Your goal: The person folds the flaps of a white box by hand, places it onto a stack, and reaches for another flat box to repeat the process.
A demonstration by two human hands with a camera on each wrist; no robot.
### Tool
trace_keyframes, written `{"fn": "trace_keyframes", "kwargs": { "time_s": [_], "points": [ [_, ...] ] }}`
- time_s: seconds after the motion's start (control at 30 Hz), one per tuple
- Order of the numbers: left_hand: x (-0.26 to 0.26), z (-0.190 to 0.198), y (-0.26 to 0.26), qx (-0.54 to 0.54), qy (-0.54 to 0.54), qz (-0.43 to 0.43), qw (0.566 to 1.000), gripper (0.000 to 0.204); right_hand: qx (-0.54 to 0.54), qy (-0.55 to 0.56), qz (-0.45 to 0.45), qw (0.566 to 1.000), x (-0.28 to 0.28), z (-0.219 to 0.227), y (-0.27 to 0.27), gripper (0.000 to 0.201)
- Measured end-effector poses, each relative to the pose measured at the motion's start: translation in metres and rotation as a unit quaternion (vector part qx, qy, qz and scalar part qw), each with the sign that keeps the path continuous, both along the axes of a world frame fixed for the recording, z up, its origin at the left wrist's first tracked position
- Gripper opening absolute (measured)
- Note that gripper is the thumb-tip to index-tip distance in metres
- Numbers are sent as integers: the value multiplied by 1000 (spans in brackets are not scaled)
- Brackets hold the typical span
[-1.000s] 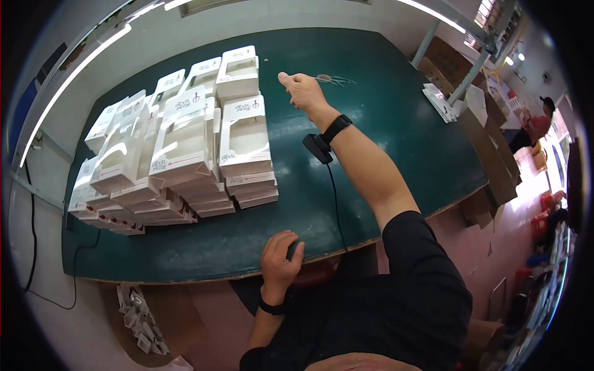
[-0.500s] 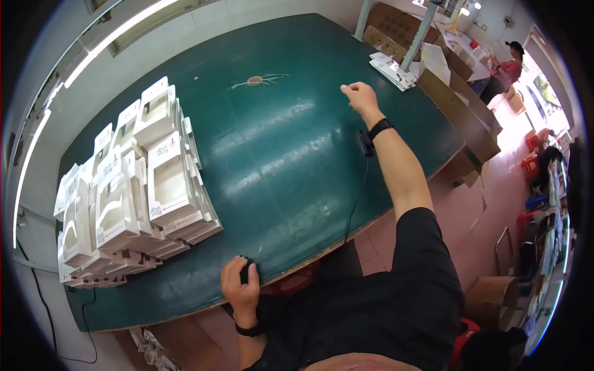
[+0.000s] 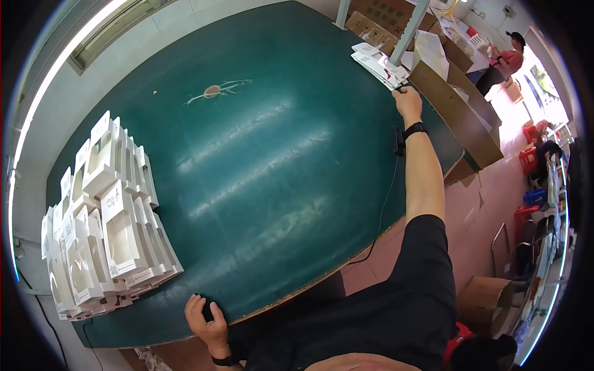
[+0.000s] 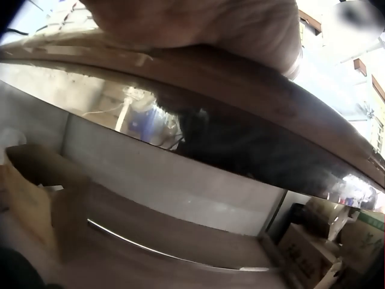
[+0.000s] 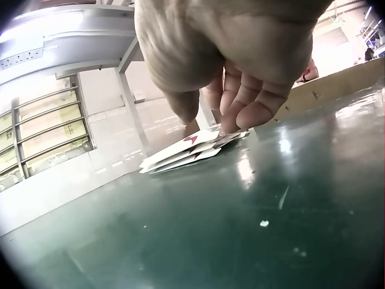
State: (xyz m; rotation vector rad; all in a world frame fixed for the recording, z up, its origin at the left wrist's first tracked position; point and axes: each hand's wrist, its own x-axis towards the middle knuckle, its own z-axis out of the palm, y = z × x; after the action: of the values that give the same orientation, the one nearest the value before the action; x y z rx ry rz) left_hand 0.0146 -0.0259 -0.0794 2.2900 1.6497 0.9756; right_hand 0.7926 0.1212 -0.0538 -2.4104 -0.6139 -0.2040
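Observation:
My right hand [image 3: 409, 105] reaches to the near corner of a small pile of flat white packages [image 3: 376, 63] at the table's far right. Seen from the right wrist, the hand [image 5: 225, 51] is over the end of the pile [image 5: 186, 152], thumb and fingers apart and fingertips at its edge; whether they touch it is unclear. My left hand [image 3: 208, 324] rests at the table's front edge with relaxed, parted fingers and grips nothing visible. Only the underside of that hand [image 4: 204, 24] shows in the left wrist view. White window boxes [image 3: 120, 235] stand in stacked rows at the table's left.
The green table [image 3: 266, 154] has a worn patch in its surface. Cardboard boxes [image 3: 455, 114] and a metal post [image 3: 409, 31] flank its right end. A cable hangs from the right wrist camera [image 3: 399, 142]. A person in red [image 3: 510, 62] is in the background.
My right hand has moved right across the table to the flat pile. The head view has turned right, so the stacked boxes appear farther left. The left hand stays at the front edge.

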Motion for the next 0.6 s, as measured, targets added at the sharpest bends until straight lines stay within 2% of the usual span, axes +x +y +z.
{"fn": "trace_keyframes", "kwargs": {
  "time_s": [0.17,0.6],
  "points": [
    [3,0,0,-9,23,14,1000,21,-32,1,-4,999,28,-3,18,46],
    [4,-1,1,-20,37,21,999,19,-81,-47,-25,995,48,-16,54,51]
  ]
}}
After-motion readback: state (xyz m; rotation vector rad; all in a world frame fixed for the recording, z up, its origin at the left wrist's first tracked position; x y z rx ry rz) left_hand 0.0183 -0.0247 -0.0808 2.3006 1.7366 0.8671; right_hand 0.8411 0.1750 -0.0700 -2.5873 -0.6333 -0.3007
